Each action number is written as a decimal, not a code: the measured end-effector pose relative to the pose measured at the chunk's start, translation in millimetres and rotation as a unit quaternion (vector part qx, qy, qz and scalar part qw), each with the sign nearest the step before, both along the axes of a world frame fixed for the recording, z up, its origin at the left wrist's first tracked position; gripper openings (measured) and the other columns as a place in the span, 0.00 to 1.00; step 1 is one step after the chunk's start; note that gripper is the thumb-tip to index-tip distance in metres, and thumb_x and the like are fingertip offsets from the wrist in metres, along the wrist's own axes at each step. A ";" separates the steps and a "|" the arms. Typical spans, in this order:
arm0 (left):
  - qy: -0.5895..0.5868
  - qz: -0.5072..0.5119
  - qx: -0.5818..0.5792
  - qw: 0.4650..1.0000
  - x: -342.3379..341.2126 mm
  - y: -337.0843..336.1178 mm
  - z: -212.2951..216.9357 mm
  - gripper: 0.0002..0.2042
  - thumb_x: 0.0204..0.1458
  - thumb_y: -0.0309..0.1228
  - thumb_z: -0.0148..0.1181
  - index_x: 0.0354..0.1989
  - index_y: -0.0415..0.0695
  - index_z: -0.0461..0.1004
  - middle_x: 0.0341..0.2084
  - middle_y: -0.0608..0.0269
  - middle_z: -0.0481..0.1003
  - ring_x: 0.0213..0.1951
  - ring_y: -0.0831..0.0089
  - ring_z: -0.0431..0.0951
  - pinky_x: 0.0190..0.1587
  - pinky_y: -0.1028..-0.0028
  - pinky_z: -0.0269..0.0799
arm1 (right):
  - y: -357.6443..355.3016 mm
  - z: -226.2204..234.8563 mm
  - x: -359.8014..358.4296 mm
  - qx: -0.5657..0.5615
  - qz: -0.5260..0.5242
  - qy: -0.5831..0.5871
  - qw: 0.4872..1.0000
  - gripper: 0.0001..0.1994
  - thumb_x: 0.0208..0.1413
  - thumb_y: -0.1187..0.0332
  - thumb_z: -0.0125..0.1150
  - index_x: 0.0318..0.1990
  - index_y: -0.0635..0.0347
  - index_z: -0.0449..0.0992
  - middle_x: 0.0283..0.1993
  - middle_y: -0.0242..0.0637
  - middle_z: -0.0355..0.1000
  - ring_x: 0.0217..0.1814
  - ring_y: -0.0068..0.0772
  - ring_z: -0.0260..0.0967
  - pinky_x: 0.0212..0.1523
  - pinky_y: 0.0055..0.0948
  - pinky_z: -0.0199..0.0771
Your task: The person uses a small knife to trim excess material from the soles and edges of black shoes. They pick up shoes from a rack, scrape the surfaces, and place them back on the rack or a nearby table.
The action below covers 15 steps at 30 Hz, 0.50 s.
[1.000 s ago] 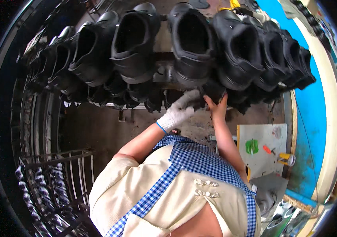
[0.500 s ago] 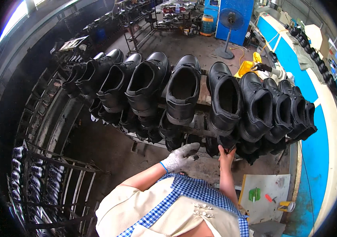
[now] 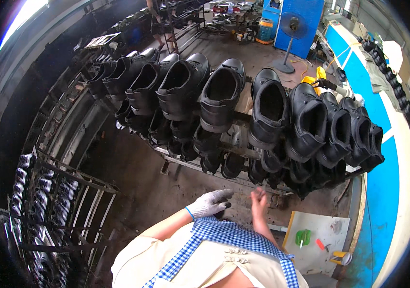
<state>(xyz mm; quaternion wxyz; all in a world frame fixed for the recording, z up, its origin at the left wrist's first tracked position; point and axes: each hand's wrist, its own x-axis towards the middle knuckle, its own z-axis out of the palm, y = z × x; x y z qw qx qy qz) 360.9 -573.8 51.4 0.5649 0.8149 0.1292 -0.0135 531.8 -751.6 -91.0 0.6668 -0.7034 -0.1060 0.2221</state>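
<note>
- My left hand (image 3: 209,203), in a white glove, hangs half-curled; its grip holds nothing.
- My right hand (image 3: 258,198), bare, fingers loosely spread, grip empty.
- Black shoes (image 3: 224,165) on the lower tier sit just beyond both hands, untouched.
- Upper row of black shoes (image 3: 221,93) on the rack (image 3: 185,165) lies farther off.

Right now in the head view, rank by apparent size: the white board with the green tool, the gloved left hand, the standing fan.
1. White board.
2. Standing fan, though it stands far off, so unsure.
3. Gloved left hand, looking similar to the fan.
</note>
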 end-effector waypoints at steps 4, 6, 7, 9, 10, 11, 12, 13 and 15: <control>0.030 0.014 0.018 0.999 -12.2 -19.3 -3.5 0.25 0.58 0.38 0.56 0.63 0.44 0.65 0.55 0.48 0.71 0.57 0.57 0.72 0.59 0.65 0.67 | -38.0 -121.8 -41.0 0.054 0.246 0.126 0.959 0.14 0.59 0.69 0.60 0.51 0.58 0.68 0.35 0.30 0.73 0.35 0.27 0.72 0.40 0.27 0.72; -0.004 0.007 0.050 0.999 -20.8 -25.2 -13.4 0.25 0.56 0.38 0.56 0.62 0.44 0.66 0.52 0.48 0.72 0.52 0.58 0.75 0.55 0.65 0.70 | -40.8 -108.0 -56.8 -0.025 0.358 0.052 0.932 0.12 0.59 0.67 0.59 0.46 0.62 0.70 0.35 0.32 0.74 0.35 0.25 0.73 0.40 0.26 0.73; -0.021 0.003 0.066 0.998 -25.2 -29.1 -17.7 0.24 0.56 0.38 0.57 0.61 0.45 0.66 0.51 0.48 0.73 0.50 0.58 0.77 0.53 0.65 0.72 | -39.7 -99.0 -62.0 -0.046 0.383 0.070 0.920 0.12 0.59 0.66 0.59 0.45 0.63 0.71 0.34 0.32 0.74 0.35 0.25 0.73 0.39 0.26 0.74; 0.012 0.006 0.066 0.998 -30.9 -35.9 -17.5 0.24 0.56 0.38 0.57 0.61 0.45 0.66 0.50 0.47 0.73 0.51 0.57 0.76 0.53 0.65 0.71 | -36.2 -82.7 -69.3 -0.070 0.401 0.156 0.900 0.12 0.59 0.64 0.59 0.43 0.64 0.72 0.34 0.32 0.75 0.34 0.24 0.73 0.38 0.26 0.74; 0.028 0.007 0.067 0.997 -32.5 -38.2 -16.9 0.24 0.56 0.39 0.56 0.61 0.45 0.67 0.50 0.47 0.73 0.52 0.57 0.75 0.54 0.65 0.71 | -34.8 -78.4 -70.4 -0.072 0.391 0.225 0.889 0.12 0.59 0.63 0.59 0.43 0.64 0.73 0.34 0.32 0.76 0.33 0.23 0.74 0.37 0.26 0.74; 0.030 0.010 0.064 0.997 -32.8 -40.2 -16.1 0.25 0.56 0.39 0.56 0.61 0.45 0.67 0.50 0.47 0.73 0.52 0.56 0.75 0.54 0.65 0.70 | -34.8 -79.4 -69.2 -0.073 0.397 0.182 0.896 0.13 0.59 0.63 0.59 0.43 0.64 0.73 0.33 0.32 0.76 0.32 0.24 0.74 0.36 0.26 0.74; 0.034 0.012 0.061 0.997 -33.5 -41.5 -15.1 0.25 0.56 0.40 0.56 0.61 0.45 0.67 0.50 0.47 0.73 0.52 0.56 0.75 0.55 0.65 0.70 | -33.5 -80.7 -68.3 -0.075 0.402 0.139 0.902 0.13 0.59 0.63 0.59 0.43 0.64 0.73 0.33 0.32 0.76 0.32 0.24 0.73 0.35 0.26 0.75; 0.037 0.014 0.059 0.997 -34.4 -42.2 -13.9 0.25 0.56 0.40 0.56 0.61 0.45 0.67 0.50 0.47 0.74 0.53 0.55 0.75 0.55 0.65 0.69 | -32.6 -81.9 -68.0 -0.075 0.406 0.096 0.906 0.13 0.59 0.62 0.59 0.44 0.63 0.73 0.33 0.33 0.76 0.31 0.25 0.73 0.35 0.27 0.75; 0.028 0.008 0.063 0.998 -31.7 -42.3 -8.9 0.25 0.56 0.41 0.57 0.61 0.45 0.67 0.51 0.46 0.73 0.53 0.54 0.75 0.55 0.64 0.70 | -31.1 -79.0 -61.5 -0.072 0.392 0.121 0.909 0.14 0.59 0.62 0.59 0.45 0.63 0.72 0.32 0.33 0.75 0.29 0.25 0.72 0.32 0.27 0.74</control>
